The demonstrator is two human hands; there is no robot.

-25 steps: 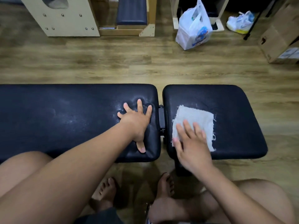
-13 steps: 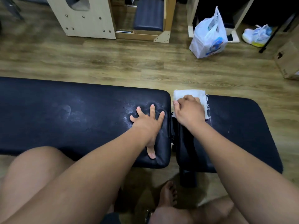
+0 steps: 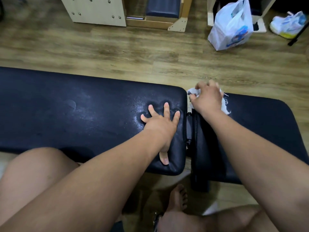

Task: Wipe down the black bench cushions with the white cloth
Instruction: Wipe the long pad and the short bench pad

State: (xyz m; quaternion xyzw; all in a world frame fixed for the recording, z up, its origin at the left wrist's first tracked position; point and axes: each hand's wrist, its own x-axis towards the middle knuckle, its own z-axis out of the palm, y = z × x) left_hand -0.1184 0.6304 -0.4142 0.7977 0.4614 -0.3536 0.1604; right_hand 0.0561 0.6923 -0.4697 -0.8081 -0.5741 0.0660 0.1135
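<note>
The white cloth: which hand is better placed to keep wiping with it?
The right hand. It is bunched on the white cloth at the short cushion's far corner, while the left hand is spread flat on the long cushion, bracing.

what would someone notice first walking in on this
Two bare forearms reach across a black bench: the left hand is splayed flat, pressing dents into the long cushion, while the right hand bunches a white cloth at the far corner of the short cushion, by the gap between them. Past the bench, a white plastic bag stands on the wooden floor.
</note>
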